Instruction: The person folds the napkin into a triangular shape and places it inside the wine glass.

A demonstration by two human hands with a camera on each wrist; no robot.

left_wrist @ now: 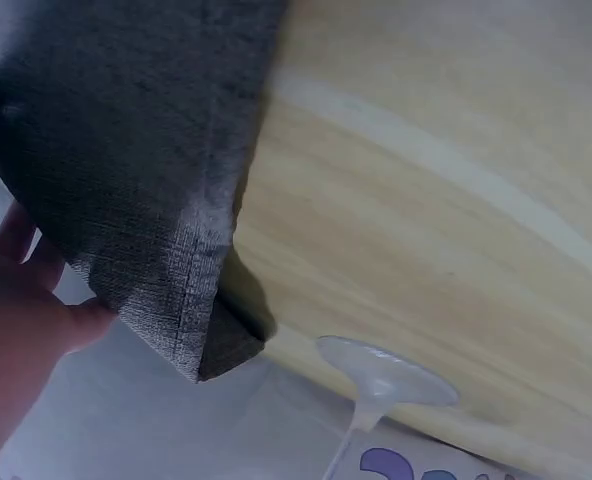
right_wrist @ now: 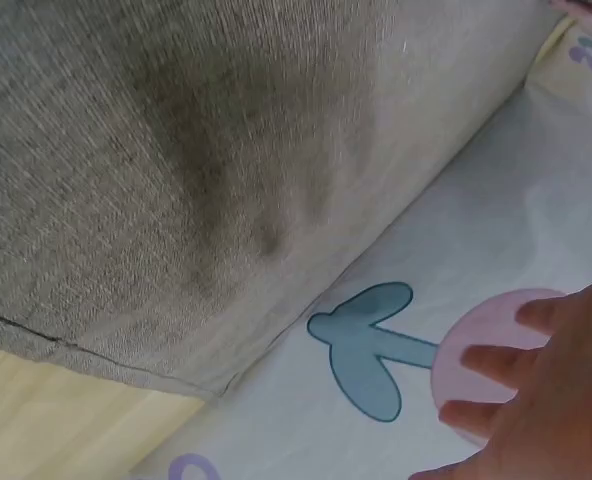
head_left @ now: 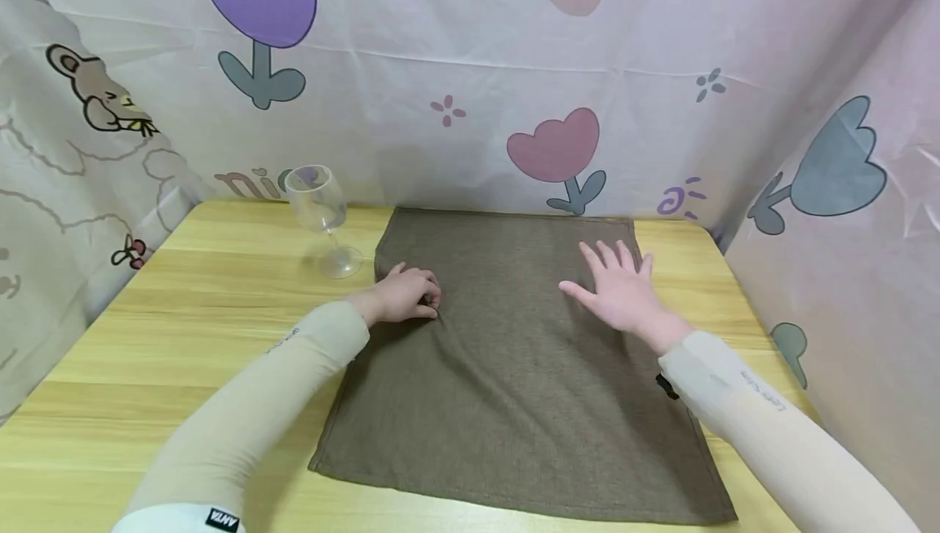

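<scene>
A brown-grey cloth (head_left: 514, 402) lies spread over the wooden table, with creases running from my left hand toward its near side. My left hand (head_left: 402, 295) is over the cloth's left part and pinches a bit of it between thumb and curled fingers. In the left wrist view, the cloth (left_wrist: 126, 170) shows a turned corner beside the left hand (left_wrist: 21, 300). My right hand (head_left: 617, 292) is held over the cloth's right part, fingers straight and spread, holding nothing. The right wrist view shows this hand (right_wrist: 546, 400) apart from the cloth (right_wrist: 226, 150), whose surface carries a shadow.
A clear wine glass (head_left: 319, 210) stands upright on the table (head_left: 206, 296), left of the cloth and close to the left hand. Its foot (left_wrist: 386, 375) shows in the left wrist view. A printed white curtain (head_left: 411, 51) hangs behind the table and at both sides.
</scene>
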